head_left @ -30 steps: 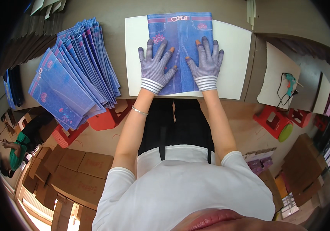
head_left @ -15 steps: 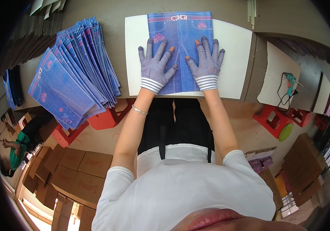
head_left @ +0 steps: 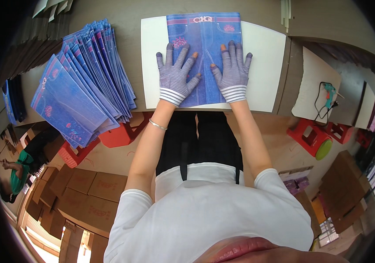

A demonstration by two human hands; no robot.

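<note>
Since the earlier frame, the outer fingers of your right hand (head_left: 233,78) have drawn slightly inward; both it and your left hand (head_left: 173,79) lie palm-down, fingers apart, clamped on nothing. Beneath them at 12 o'clock, the blue panel (head_left: 203,61) lies flat, printed like jeans with a pink waistband stripe, pale stitching and pink flowers. Count: one panel under two gloved hands, one fanned stack (head_left: 80,94) at 10 o'clock (pieces too overlapped to number), one green corded tool (head_left: 329,93) between 2 and 3 o'clock.
</note>
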